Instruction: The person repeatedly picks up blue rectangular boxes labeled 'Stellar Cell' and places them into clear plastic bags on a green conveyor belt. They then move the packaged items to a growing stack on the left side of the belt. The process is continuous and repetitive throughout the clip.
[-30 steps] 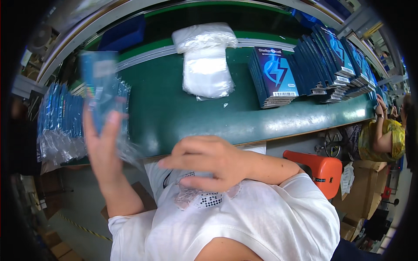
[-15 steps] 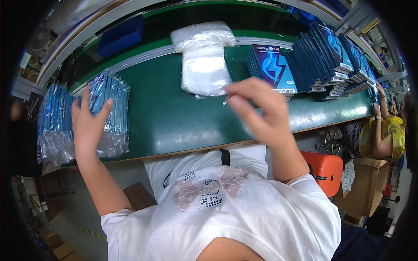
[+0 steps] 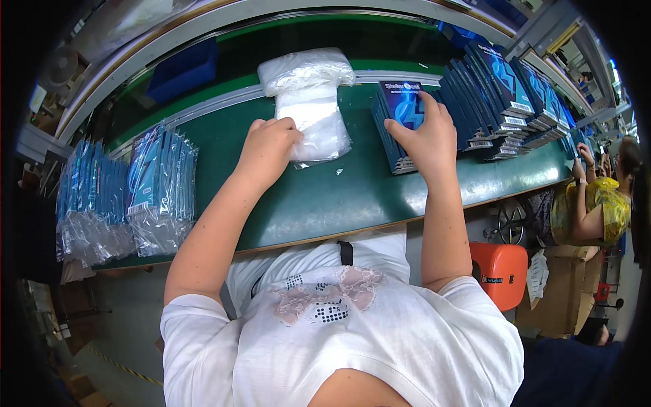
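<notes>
Change since 0.5 s ago: left hand (image 3: 270, 146) has left the row of bagged boxes (image 3: 163, 180) and is now at the pile of clear bags (image 3: 322, 122), fingers bent, tips over its left side. Grip narrow; cannot tell whether a bag is pinched. Right hand (image 3: 435, 136), then above the green table (image 3: 325, 203) in front of the bags, is now at the front stack of blue boxes (image 3: 390, 146). Grip wide: thumb by the left edge of the top box (image 3: 400, 102), fingers over its right part; contact uncertain. Bagged row stands at the table's left end, loose bag ends toward the person; 1.0 s ago the left hand had 1 bagged box raised above it. Larger box stacks (image 3: 512, 105), right of the front stack: same place.
</notes>
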A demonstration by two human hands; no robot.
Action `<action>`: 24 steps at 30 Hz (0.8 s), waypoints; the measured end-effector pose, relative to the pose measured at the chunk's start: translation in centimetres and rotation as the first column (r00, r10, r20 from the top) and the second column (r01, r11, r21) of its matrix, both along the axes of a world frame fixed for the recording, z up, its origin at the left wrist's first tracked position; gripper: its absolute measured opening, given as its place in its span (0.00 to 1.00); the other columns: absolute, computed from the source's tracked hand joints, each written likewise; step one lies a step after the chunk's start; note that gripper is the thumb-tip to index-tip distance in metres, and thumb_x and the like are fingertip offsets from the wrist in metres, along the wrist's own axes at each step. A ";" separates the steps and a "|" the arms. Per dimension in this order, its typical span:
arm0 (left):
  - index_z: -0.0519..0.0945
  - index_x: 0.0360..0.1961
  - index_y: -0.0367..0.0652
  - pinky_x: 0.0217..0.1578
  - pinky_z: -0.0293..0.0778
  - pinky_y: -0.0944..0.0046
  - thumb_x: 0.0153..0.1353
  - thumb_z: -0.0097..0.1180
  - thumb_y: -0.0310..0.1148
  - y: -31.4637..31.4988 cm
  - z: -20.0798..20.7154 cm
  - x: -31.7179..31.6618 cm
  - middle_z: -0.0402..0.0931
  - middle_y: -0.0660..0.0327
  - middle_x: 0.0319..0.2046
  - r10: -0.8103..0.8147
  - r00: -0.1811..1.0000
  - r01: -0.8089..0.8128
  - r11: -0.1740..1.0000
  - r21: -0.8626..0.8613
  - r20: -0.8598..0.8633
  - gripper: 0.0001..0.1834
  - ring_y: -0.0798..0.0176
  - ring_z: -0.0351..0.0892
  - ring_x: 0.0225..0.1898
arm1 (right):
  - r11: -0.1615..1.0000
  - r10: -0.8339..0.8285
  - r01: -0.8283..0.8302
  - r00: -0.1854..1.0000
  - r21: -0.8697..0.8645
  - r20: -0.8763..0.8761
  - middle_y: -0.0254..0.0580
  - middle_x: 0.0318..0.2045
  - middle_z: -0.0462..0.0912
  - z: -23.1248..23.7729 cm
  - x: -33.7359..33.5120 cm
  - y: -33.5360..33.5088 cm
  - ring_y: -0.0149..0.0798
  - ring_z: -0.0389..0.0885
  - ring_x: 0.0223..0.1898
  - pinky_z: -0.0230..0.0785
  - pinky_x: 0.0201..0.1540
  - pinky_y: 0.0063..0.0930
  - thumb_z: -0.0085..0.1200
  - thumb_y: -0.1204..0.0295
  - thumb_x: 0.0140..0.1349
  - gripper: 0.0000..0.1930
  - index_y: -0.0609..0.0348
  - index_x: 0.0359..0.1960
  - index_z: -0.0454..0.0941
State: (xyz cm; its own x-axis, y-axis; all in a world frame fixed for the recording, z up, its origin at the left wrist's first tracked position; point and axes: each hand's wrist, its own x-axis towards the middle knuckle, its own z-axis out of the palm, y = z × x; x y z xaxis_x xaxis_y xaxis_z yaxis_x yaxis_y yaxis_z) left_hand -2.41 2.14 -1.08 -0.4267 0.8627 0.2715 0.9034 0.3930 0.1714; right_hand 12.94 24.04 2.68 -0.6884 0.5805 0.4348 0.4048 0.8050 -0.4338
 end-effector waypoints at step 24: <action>0.83 0.33 0.39 0.31 0.72 0.69 0.45 0.58 0.17 -1.3 1.6 1.5 0.75 0.60 0.28 -0.083 0.932 -0.089 0.891 0.446 0.353 0.12 0.64 0.77 0.30 | -0.537 0.221 -0.431 0.758 -0.726 -0.614 0.52 0.43 0.79 -3.7 -2.1 -6.5 0.33 0.83 0.37 0.77 0.40 0.24 0.57 0.78 0.57 0.34 0.75 0.63 0.53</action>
